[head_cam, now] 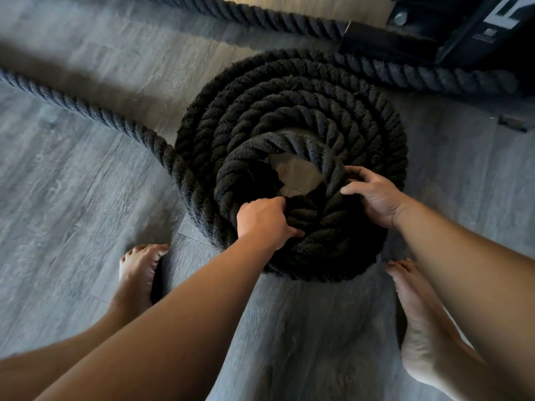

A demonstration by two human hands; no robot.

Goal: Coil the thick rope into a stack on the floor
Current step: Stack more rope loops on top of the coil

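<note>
— What's on the grey floor (72, 198)?
— The thick rope (289, 82), stacked in rings between the bare feet (136, 276), its loose tail (86, 108) trailing left.
— And the hands?
— Left hand (262, 218) and right hand (373, 195) grip the top ring (289, 143), fingers (357, 171) curled round it. Best settle it squarely on the ring beneath

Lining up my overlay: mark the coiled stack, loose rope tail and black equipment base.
coiled stack (289, 91), head view, far-side outer turns.
loose rope tail (86, 108), head view, mid-stretch on the left floor.
black equipment base (463, 30), head view, dark side panel.
</note>
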